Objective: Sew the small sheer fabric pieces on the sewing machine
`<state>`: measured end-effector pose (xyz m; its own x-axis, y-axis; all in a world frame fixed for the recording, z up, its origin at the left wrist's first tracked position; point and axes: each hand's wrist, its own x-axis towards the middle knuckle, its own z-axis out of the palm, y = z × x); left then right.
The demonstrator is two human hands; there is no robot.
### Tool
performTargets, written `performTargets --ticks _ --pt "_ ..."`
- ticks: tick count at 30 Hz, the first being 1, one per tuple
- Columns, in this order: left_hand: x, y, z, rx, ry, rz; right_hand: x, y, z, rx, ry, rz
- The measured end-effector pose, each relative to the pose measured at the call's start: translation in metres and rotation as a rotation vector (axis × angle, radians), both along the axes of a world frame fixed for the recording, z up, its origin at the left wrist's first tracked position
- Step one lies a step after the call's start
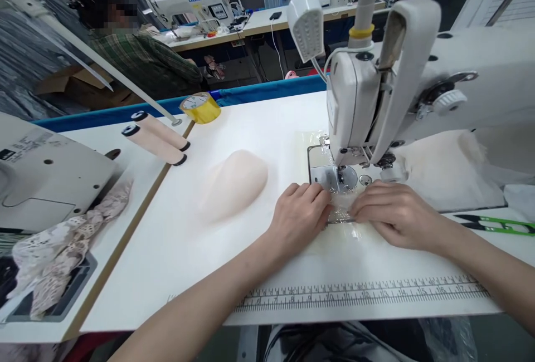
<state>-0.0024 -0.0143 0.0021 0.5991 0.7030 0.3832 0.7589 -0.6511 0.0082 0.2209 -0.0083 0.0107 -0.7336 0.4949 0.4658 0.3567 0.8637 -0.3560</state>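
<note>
Both my hands are at the front of the sewing machine (351,94), just before its needle and metal needle plate (321,175). My left hand (298,211) has its fingers curled together, pressing one side of a thin see-through piece (341,203). From the other side my right hand (397,214) pinches that piece between thumb and fingers. Whether it is sheer fabric or clear film I cannot make out. Clear shiny tape lies around the plate. A pale beige moulded bra cup (238,184) rests on the table left of my left hand.
Two beige thread spools (156,145) and a yellow tape roll (200,107) lie at back left. Lace fabric (75,245) hangs over the left table. Green thread snips (497,224) and pale fabric (451,167) lie right. A person (142,61) sits beyond the blue edge.
</note>
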Motion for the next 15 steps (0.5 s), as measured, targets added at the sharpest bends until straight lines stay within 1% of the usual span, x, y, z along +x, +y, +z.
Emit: performTargets --ticks 3,4,6,7,8,9,10,12,13,14,15 --pt "0.001 0.0 0.0 -0.002 -0.096 0.002 -0.002 -0.004 0.0 -0.018 0.009 -0.076" --pt "0.002 -0.001 0.0 -0.015 -0.142 0.004 -0.004 -0.006 -0.001 -0.01 0.029 -0.125" --pt "0.003 -0.002 0.001 -0.045 -0.235 -0.002 -0.007 -0.01 -0.003 -0.028 0.083 -0.281" --pt "0.003 -0.003 0.002 -0.057 -0.274 -0.013 -0.008 -0.011 -0.003 -0.079 0.104 -0.366" --pt "0.003 -0.004 0.003 -0.062 -0.307 -0.029 -0.009 -0.012 -0.003 -0.17 0.117 -0.437" --pt "0.004 -0.004 0.004 -0.06 -0.332 -0.048 -0.01 -0.013 -0.002 -0.298 0.131 -0.479" --pt "0.004 -0.005 0.005 -0.05 -0.351 -0.068 -0.01 -0.013 -0.001 -0.447 0.153 -0.49" --pt "0.004 -0.006 0.006 -0.015 -0.376 -0.103 -0.009 -0.012 0.003 -0.728 0.227 -0.45" --pt "0.004 -0.007 0.007 0.001 -0.381 -0.118 -0.009 -0.011 0.005 -0.838 0.265 -0.425" --pt "0.004 -0.007 0.007 0.01 -0.378 -0.131 -0.009 -0.01 0.008 -0.922 0.292 -0.406" --pt "0.004 -0.007 0.007 0.009 -0.369 -0.141 -0.009 -0.01 0.01 -0.972 0.305 -0.398"
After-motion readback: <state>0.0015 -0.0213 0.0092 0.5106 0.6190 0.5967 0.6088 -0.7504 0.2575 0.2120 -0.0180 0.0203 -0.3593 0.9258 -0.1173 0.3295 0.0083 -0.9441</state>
